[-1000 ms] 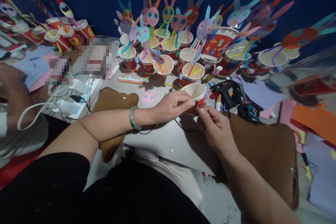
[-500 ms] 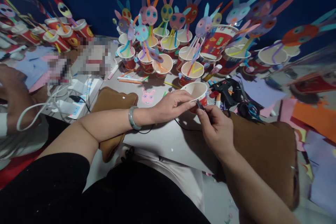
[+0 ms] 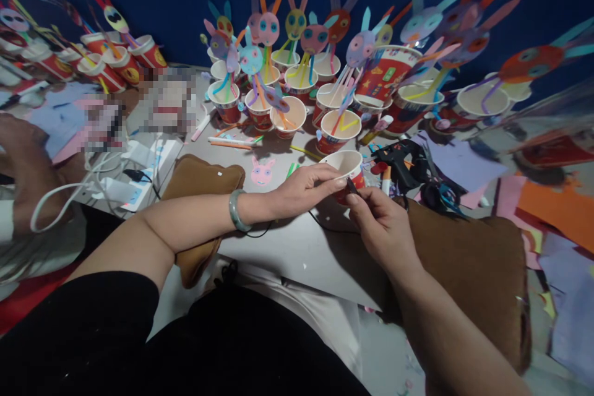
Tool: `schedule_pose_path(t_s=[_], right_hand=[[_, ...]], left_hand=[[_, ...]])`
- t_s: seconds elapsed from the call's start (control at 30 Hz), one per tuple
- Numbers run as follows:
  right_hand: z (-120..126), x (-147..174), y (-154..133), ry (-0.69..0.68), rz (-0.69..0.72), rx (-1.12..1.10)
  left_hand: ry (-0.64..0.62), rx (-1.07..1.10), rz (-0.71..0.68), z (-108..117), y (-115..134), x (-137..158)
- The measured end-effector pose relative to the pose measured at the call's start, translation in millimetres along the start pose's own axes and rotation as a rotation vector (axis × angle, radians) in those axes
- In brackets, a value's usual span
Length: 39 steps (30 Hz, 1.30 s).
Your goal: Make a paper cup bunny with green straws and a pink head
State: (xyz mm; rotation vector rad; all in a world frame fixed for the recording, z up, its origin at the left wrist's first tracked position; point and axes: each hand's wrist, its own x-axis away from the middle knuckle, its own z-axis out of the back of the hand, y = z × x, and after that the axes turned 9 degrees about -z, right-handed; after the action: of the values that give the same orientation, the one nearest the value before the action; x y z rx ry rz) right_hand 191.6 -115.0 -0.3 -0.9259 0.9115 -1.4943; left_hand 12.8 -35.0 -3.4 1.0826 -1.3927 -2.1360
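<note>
My left hand [image 3: 309, 189], with a bangle at the wrist, grips the near rim of a red-and-white paper cup [image 3: 349, 162]. The cup stands tilted slightly, its opening turned up toward me. A small dark slim tool [image 3: 351, 186] is pinched between the thumb and fingers of my right hand [image 3: 383, 216]. Its tip meets the cup's near side close to my left fingertips; its exact kind cannot be made out. A pink paper rabbit face [image 3: 263, 171] lies on the table left of the cup, with short green straws [image 3: 292, 168] beside it.
Several cups with paper rabbit heads on straws, such as one red cup [image 3: 341, 130], crowd the back. A black glue gun [image 3: 399, 161] lies right of my cup. Brown cushions [image 3: 468, 260] flank my arms. White cables, a power strip [image 3: 155, 170] and another person's arm [image 3: 23, 167] are left.
The cup and my right hand have shifted very slightly, with the cup turning a little. My left hand keeps its grip, and the dark tool stays at the cup's side.
</note>
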Motion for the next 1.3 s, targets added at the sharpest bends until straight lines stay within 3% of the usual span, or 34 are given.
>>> schedule_pose_path(t_s=[0.23, 0.57, 0.87, 1.13, 1.3], right_hand=[[-9.6, -0.3, 6.0, -0.125, -0.155, -0.311], [-14.6, 3.0, -0.3, -0.199, -0.333, -0.513], [-12.7, 3.9, -4.6, -0.248, -0.345, -0.512], [-14.9, 5.9, -10.5, -0.220, -0.361, -0.642], [-9.8, 3.4, -3.7, -0.087, -0.192, -0.576]], left_hand=[[0.016, 0.029, 0.051, -5.4, -0.2, 0.6], [-0.002, 0.010, 0.028, -6.2, 3.3, 0.0], [-0.036, -0.109, -0.014, -4.4, 7.1, 0.5], [-0.012, -0.033, 0.005, 0.5, 5.8, -2.2], [0.096, 0.113, 0.067, 9.1, -2.6, -7.2]])
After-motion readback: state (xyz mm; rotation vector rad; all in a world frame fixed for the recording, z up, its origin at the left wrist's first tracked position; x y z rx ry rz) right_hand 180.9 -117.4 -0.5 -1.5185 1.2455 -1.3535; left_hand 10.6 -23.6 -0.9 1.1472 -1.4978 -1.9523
